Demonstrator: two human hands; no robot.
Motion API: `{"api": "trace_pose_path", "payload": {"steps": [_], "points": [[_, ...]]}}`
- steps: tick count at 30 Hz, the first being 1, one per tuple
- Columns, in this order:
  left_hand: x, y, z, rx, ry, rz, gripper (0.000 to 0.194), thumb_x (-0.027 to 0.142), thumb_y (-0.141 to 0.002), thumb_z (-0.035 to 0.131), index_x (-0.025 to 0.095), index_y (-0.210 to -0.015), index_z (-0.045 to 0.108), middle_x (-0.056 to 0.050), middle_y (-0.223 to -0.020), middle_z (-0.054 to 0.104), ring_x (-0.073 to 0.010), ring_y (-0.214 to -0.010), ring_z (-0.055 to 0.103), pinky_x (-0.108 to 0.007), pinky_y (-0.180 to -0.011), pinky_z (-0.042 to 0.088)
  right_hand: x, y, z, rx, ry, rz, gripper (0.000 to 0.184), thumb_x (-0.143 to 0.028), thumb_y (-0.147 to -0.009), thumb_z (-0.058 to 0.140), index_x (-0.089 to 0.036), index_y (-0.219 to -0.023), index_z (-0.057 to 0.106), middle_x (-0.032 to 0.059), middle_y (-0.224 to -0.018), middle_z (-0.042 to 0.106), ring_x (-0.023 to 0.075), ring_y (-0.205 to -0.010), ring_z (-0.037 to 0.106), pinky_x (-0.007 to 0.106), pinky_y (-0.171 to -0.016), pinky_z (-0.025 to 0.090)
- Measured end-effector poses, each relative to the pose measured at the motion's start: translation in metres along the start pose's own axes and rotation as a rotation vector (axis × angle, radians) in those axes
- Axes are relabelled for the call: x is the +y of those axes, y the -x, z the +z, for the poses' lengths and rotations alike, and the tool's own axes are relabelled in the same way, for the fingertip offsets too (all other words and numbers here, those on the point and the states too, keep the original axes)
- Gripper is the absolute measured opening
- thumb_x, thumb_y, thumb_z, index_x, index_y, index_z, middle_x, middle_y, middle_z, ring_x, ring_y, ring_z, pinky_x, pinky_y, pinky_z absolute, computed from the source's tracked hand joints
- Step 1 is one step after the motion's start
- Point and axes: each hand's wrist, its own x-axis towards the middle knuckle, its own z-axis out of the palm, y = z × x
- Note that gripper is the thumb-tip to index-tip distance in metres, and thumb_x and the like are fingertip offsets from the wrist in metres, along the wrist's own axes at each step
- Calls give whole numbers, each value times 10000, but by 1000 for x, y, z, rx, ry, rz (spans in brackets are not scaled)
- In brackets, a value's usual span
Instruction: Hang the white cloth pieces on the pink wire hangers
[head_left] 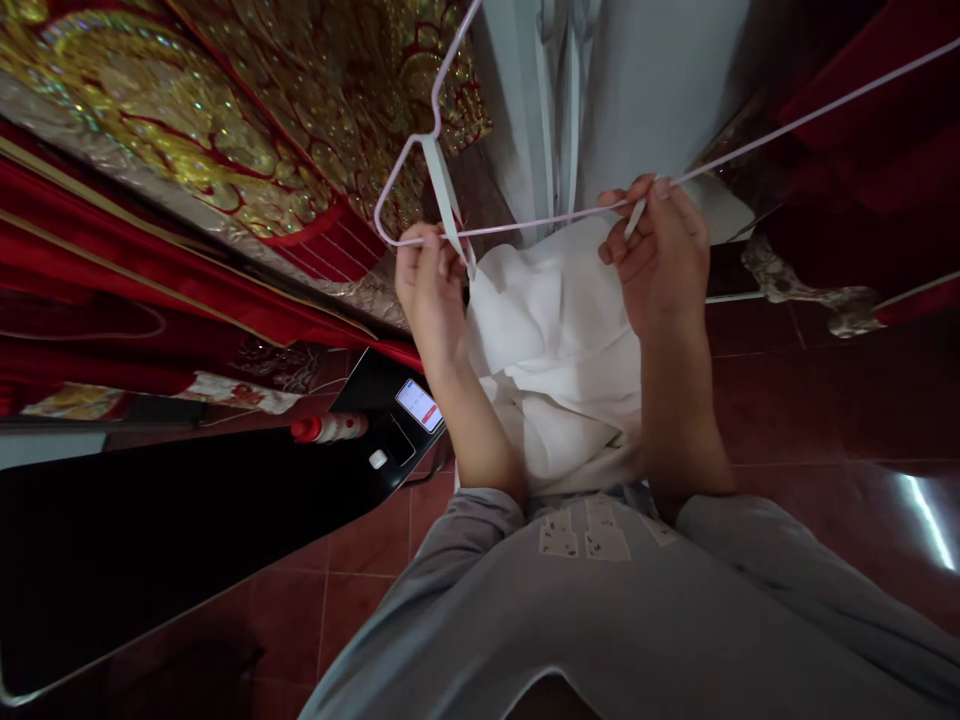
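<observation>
- The left hand [431,290] pinches the lower bar of a thin, pale pink clothes hanger [525,225], near its corner.
- The right hand [664,250] pinches the same bar between thumb and finger; its other fingers are partly spread, and a short white strap [635,217] is at them.
- The hanger is tilted, above a soft white cloth garment [559,320], which hangs in folds between the forearms.
- A narrow white strap [442,185] passes over the hanger beside the hook.
- At left, a long black table [187,510] carries a red-and-white bottle [330,428], a phone with lit screen [420,405] and a small white case [378,459].
</observation>
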Motion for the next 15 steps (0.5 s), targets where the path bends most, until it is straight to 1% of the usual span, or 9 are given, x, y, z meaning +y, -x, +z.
{"api": "trace_pose_path", "payload": {"steps": [2, 3, 6, 8, 10, 12, 15], "points": [[-2, 7, 12, -13, -12, 23, 218, 99, -1035, 384, 185, -881, 512, -23, -932, 651, -135, -813, 609, -282, -776, 454, -2, 1, 3, 9, 28, 5, 320, -572, -809, 511, -254, -805, 543, -48, -935, 601, 45, -547, 336, 248, -582, 366], [-1, 10, 16, -7, -22, 39, 214, 96, -1032, 379, 191, -885, 502, -25, -938, 660, -146, -831, 617, -292, -798, 448, -3, 2, 5, 12, 39, 6, 303, -563, -809, 513, -263, -804, 549, -48, -940, 602, 48, -548, 348, 249, -584, 375], [3, 14, 25, 4, -66, 90, 166, 155, -1023, 412, 233, -904, 497, -15, -913, 678, -181, -898, 633, -325, -872, 438, -3, 0, 7, 38, 42, -31, 250, -496, -817, 521, -253, -824, 578, -27, -933, 617, 52, -591, 449, 232, -579, 400], [4, 15, 26, 7, -106, 114, 141, 187, -1011, 435, 262, -910, 500, -3, -886, 682, -191, -902, 641, -332, -886, 445, -4, -3, 4, 104, 35, -91, 240, -431, -823, 521, -205, -855, 596, 1, -922, 622, 46, -609, 496, 214, -586, 422], [4, 14, 25, 27, -128, 124, 153, 176, -1008, 420, 267, -909, 492, 8, -860, 681, -182, -860, 648, -320, -865, 462, -8, -6, -6, 185, 31, -145, 235, -369, -828, 506, -167, -900, 602, 21, -962, 621, 31, -603, 518, 198, -607, 448], [3, 11, 23, 47, -114, 126, 170, 150, -1012, 393, 251, -910, 484, 9, -836, 675, -169, -808, 650, -309, -834, 476, -17, -12, -21, 277, 23, -182, 236, -300, -837, 456, -156, -945, 608, 31, -1013, 619, 24, -614, 547, 182, -623, 469], [2, 6, 20, 18, -67, 137, 179, 113, -1007, 382, 219, -902, 480, -4, -810, 665, -160, -724, 643, -310, -775, 487, -36, -21, -47, 433, 29, -205, 296, -201, -842, 366, -185, -926, 649, 1, -987, 636, 35, -652, 599, 173, -631, 482]]}}
